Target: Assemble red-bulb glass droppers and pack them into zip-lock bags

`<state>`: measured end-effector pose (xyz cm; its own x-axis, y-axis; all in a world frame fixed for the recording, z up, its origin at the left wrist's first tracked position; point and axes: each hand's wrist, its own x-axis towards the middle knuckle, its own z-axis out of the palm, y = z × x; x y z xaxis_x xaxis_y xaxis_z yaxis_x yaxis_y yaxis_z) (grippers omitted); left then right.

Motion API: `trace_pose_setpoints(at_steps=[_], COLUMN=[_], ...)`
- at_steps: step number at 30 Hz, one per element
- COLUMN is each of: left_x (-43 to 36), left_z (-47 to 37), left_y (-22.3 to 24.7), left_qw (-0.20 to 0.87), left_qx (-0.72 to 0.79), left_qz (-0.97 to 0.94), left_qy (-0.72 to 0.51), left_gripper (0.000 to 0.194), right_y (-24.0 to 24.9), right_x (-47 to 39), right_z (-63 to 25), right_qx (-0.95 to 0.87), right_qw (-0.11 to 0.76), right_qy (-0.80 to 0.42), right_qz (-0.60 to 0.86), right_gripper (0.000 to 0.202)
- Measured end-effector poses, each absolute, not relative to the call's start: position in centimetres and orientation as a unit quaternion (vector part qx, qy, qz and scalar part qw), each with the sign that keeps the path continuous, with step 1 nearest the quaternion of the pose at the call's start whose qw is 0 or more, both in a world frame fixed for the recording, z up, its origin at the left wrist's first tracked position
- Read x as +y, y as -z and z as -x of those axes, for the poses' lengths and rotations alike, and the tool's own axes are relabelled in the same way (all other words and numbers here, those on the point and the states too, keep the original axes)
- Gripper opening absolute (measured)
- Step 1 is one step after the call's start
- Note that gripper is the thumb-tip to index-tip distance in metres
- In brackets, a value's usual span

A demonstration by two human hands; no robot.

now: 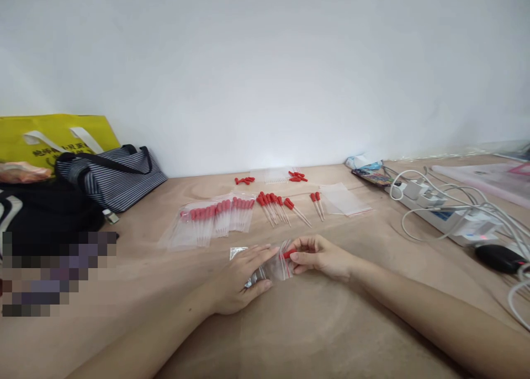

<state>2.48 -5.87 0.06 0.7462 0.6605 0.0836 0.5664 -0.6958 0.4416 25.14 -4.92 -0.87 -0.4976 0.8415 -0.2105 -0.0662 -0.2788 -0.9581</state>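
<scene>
Near the middle of the table a clear zip bag lies under my left hand. The fingers and thumb of this hand are apart, stretched over the bag. At the bag's mouth, my right hand pinches the red rubber bulb of a dropper; the rest of the dropper is hard to make out in the bag. Beyond my hands lie several loose red-bulbed droppers, with two more droppers to their right. Bagged droppers overlap in a row on the left.
Loose red bulbs and more bulbs lie near the wall. Flat clear bags are stacked right of the droppers. A power strip with tangled cables stands at right. A striped bag and yellow bag stand left.
</scene>
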Motion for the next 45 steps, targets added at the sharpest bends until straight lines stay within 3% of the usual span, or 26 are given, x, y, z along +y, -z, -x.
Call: trace_pose_setpoints(at_steps=[5, 17, 28, 37, 45], left_x=[-5.8, -5.0, -5.1, -5.3, -5.1], left_z=[-2.1, -1.7, -1.6, -1.7, -1.6], left_y=[-0.4, -0.7, -0.6, -0.6, -0.8], left_qw=[0.199, 0.195, 0.204, 0.199, 0.206], left_qx=[0.342, 0.356, 0.355, 0.36, 0.365], left_qz=[-0.91, -0.906, -0.904, -0.905, -0.901], left_qy=[-0.126, -0.12, -0.125, -0.114, -0.115], left_gripper=[0.052, 0.044, 0.044, 0.044, 0.044], right_y=[1.0, 1.7, 1.0, 2.1, 2.5], right_x=[-4.1, -2.4, -3.3, -2.9, -2.0], right_z=[-25.8, -27.7, -26.9, -26.3, -27.6], right_qx=[-0.461, -0.555, -0.725, -0.617, -0.676], right_qw=[0.339, 0.349, 0.289, 0.384, 0.35], right_qy=[-0.716, -0.634, -0.536, -0.519, -0.49], right_qz=[0.4, 0.409, 0.321, 0.45, 0.425], right_gripper=[0.022, 0.027, 0.034, 0.035, 0.027])
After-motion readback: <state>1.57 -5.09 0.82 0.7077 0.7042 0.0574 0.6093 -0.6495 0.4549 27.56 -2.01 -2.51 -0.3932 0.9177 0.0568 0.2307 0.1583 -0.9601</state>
